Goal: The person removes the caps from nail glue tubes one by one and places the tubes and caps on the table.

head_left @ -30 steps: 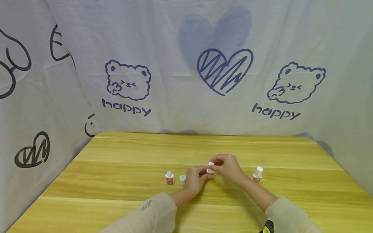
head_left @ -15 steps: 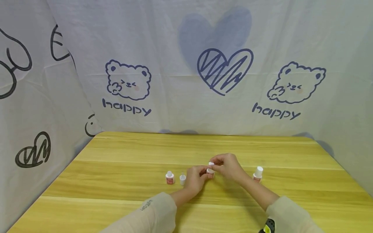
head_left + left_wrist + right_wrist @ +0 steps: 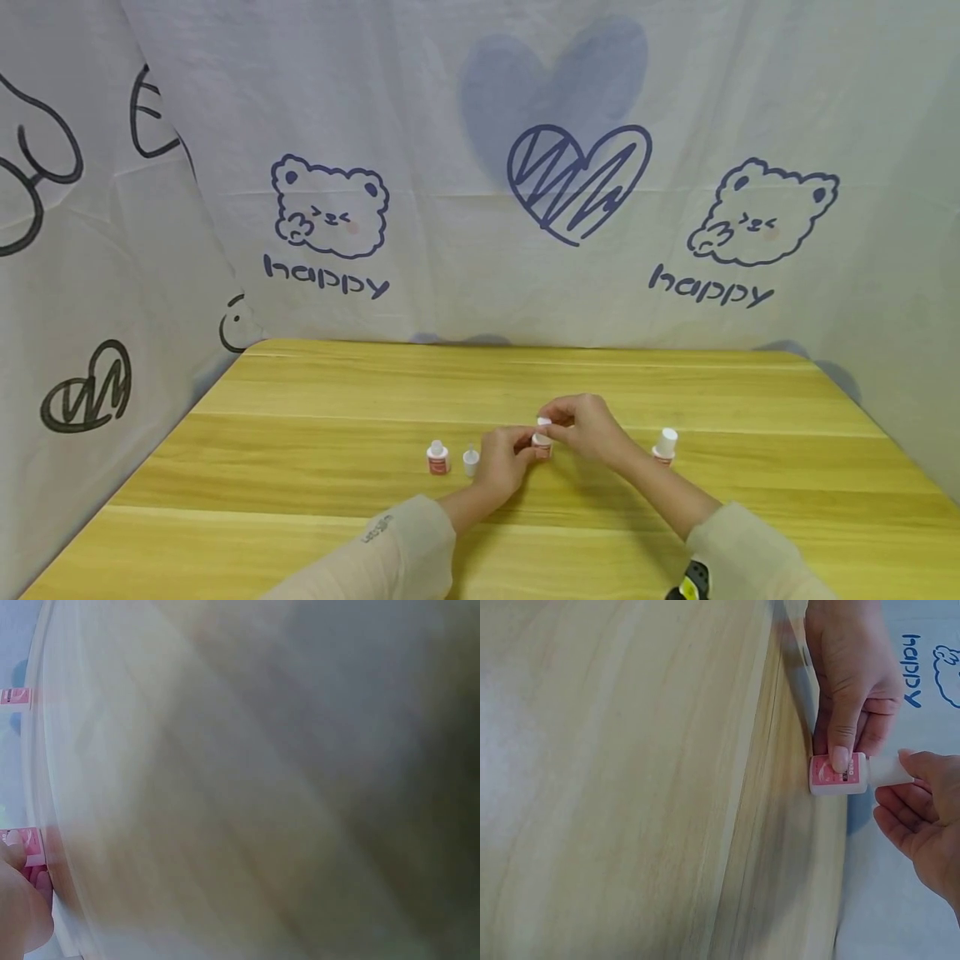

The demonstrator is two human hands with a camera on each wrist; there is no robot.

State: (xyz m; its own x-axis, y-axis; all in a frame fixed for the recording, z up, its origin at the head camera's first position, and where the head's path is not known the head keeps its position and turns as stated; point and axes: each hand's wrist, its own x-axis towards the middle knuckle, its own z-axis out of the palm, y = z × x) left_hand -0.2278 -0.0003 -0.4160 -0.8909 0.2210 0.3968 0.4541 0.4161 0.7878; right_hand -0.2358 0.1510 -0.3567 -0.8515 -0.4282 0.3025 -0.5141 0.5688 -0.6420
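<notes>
Near the middle of the table, my left hand [image 3: 501,460] holds a small white bottle with a pink label [image 3: 855,784] upright, the thumb lying across the label in the right wrist view. My right hand [image 3: 588,429] pinches the bottle's white cap [image 3: 889,771] between thumb and fingers; the cap sits at the bottle's neck. Left of my hands stands a similar bottle without its cap [image 3: 438,459]. Between it and my left hand, a loose white cap [image 3: 471,463] stands with a thin stem pointing up.
A third bottle, capped [image 3: 665,447], stands to the right, its base partly hidden behind my right forearm. The wooden table [image 3: 300,492] ends at a white printed curtain [image 3: 442,275] at the back; another cloth hangs on the left.
Both hands stay at the same bottle, in nearly the same pose. Only the right forearm and sleeve have shifted slightly; the other bottles and the loose cap have not moved.
</notes>
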